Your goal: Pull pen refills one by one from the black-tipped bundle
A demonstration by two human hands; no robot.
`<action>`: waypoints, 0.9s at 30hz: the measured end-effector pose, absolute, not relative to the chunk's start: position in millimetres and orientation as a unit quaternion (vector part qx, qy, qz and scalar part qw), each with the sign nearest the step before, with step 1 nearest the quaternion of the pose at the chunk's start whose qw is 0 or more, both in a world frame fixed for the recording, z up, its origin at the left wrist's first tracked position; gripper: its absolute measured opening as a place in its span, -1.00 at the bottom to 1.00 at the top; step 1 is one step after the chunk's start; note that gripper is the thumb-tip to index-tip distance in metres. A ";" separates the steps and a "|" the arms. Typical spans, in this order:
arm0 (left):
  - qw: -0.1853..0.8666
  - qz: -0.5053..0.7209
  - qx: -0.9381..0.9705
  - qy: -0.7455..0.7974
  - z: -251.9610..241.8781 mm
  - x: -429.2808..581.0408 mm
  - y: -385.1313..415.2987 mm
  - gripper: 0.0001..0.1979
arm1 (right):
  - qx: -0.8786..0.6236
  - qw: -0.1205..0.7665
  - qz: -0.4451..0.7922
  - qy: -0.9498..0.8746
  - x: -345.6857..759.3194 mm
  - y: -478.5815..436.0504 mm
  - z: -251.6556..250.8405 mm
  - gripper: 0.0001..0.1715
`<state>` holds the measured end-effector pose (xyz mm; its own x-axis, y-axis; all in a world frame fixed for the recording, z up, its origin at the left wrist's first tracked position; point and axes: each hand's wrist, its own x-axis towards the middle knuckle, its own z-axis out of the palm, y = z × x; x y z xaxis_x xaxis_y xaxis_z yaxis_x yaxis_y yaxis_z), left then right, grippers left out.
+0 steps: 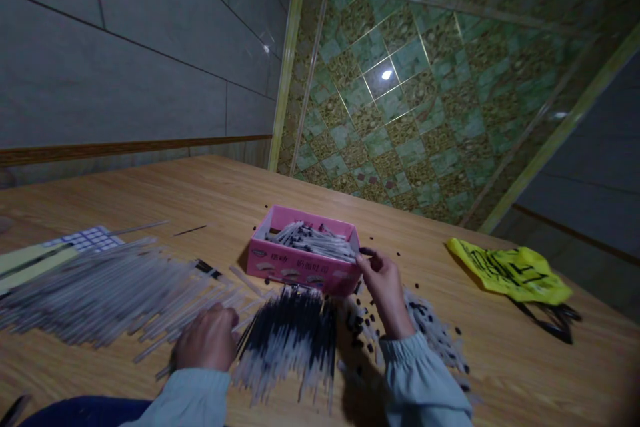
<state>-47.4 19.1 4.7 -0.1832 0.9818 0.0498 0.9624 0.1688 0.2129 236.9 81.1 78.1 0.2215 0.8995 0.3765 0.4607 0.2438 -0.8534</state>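
Note:
A pink box [295, 267] with printed characters on its side holds a heap of thin grey-white sticks with dark ends [315, 240]. My right hand [384, 287] is at the box's right end, thumb and forefinger pinched close to its wall; a dark bit shows at the fingertips, too small to name. My left hand [207, 339] is curled just above the table, between clear thin tubes and a bundle of black-and-clear sticks [290, 340]. Whatever its fingers hold is hidden. The bundle lies in front of the box, black ends toward it.
Many clear thin tubes [100, 293] spread over the left of the wooden table [200, 180]. Small black and clear pieces [433, 327] lie scattered right of the box. A yellow bag [510, 270] with dark straps is farther right. A checked sheet [87, 239] lies at far left.

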 end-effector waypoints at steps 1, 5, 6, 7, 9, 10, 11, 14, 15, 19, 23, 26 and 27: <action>0.050 0.096 0.634 0.765 4.8 -47.0 18.6 -0.81 | -0.580 0.501 0.209 -0.607 237.5 72.2 74.5 -0.59; 0.046 0.093 0.626 0.773 4.9 -44.1 16.7 -0.76 | -0.593 0.351 0.231 -0.687 240.1 38.7 56.0 -0.83; 0.043 0.095 0.625 0.773 5.0 -43.6 16.4 -0.75 | -0.599 0.311 0.231 -0.700 241.2 31.4 51.0 -0.89; 0.040 0.097 0.625 0.773 5.1 -43.4 16.3 -0.75 | -0.607 0.274 0.228 -0.710 242.1 24.6 46.2 -0.94; 0.033 0.107 0.628 0.770 6.2 -43.9 16.6 -0.73 | -0.621 0.211 0.211 -0.725 243.1 12.8 37.6 -0.96; 0.030 0.114 0.630 0.768 7.3 -44.5 17.0 -0.74 | -0.627 0.185 0.198 -0.731 242.7 7.9 33.9 -0.93; 0.027 0.121 0.632 0.765 8.9 -45.1 17.2 -0.74 | -0.632 0.163 0.183 -0.735 241.7 3.7 30.7 -0.90; 0.025 0.163 0.646 0.746 15.6 -45.2 17.0 -0.77 | -0.645 0.121 0.132 -0.743 235.8 -3.9 22.8 -0.84; 0.030 0.204 0.652 0.729 18.0 -43.9 16.4 -0.79 | -0.649 0.112 0.118 -0.743 233.5 -4.9 20.7 -0.82; 0.156 0.447 0.618 0.627 23.5 -30.6 11.8 -0.77 | -0.657 0.091 0.091 -0.742 227.6 -5.7 15.3 -0.80; 0.442 0.536 0.497 0.521 21.0 -14.5 7.5 -0.66 | -0.667 0.085 0.096 -0.734 230.4 -5.2 15.6 -0.87; 0.612 0.498 0.426 0.443 17.5 -6.7 5.0 -0.65 | -0.689 0.102 0.093 -0.711 239.1 -1.7 18.6 -0.88; 0.646 0.486 0.402 0.429 16.4 -4.7 4.1 -0.65 | -0.699 0.112 0.087 -0.701 242.9 0.1 19.6 -0.87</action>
